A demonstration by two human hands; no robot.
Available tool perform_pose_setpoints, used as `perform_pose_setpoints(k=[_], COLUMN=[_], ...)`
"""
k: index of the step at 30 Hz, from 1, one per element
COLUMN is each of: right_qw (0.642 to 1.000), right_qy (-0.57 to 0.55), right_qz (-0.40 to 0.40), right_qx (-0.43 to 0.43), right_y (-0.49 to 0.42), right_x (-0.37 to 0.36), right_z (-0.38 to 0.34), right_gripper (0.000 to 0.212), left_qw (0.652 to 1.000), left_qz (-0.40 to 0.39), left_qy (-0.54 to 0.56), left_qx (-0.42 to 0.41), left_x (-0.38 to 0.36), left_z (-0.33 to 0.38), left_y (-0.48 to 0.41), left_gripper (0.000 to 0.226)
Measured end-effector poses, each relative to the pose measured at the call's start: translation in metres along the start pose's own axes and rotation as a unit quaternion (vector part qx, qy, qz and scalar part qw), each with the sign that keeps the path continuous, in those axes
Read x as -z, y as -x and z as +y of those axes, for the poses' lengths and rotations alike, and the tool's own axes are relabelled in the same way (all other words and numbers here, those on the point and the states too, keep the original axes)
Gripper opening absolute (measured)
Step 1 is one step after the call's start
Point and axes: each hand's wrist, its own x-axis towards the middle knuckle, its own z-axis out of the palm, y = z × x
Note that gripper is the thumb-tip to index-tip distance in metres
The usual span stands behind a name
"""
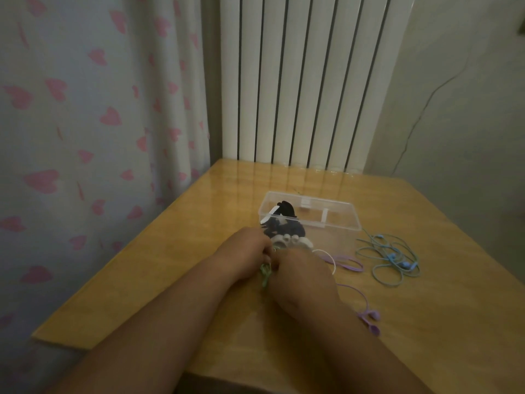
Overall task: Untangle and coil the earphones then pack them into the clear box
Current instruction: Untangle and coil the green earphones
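Two hands meet at the middle of the counter [159, 282], the left hand [246, 249] and right hand [301, 270] both pinching the green earphones [265, 273], just short of the clear box [342, 206]. The purple earphones [369, 314] lie under the right wrist; a pull may snag and re-tangle them.

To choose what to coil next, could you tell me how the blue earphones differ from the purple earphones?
The blue earphones lie in a tangle right of the clear box; the purple earphones are strung out in a line. The blue set lies apart from the left hand and right hand, which pinch a green cord; the purple cord runs beside the right hand. Both lie on the table, outside the box.
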Motion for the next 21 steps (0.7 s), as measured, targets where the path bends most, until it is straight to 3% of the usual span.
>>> perform_pose_setpoints(k=[2, 6, 21], right_qw=[1.000, 0.998, 0.995], right_qy=[-0.008, -0.034, -0.060], right_qz=[0.017, 0.055, 0.050], right_qx=[0.002, -0.016, -0.055], right_y=[0.000, -0.004, -0.006], right_x=[0.006, 0.011, 0.027], right_z=[0.001, 0.008, 0.019], right_gripper=[0.007, 0.018, 0.021], left_qw=[1.000, 0.998, 0.991], left_qz=[0.007, 0.032, 0.079], left_qy=[0.014, 0.057, 0.089], left_qx=[0.003, 0.015, 0.066], left_x=[0.001, 0.006, 0.040], left_z=[0.000, 0.001, 0.004], left_y=[0.002, 0.005, 0.013], left_gripper=[0.014, 0.012, 0.007])
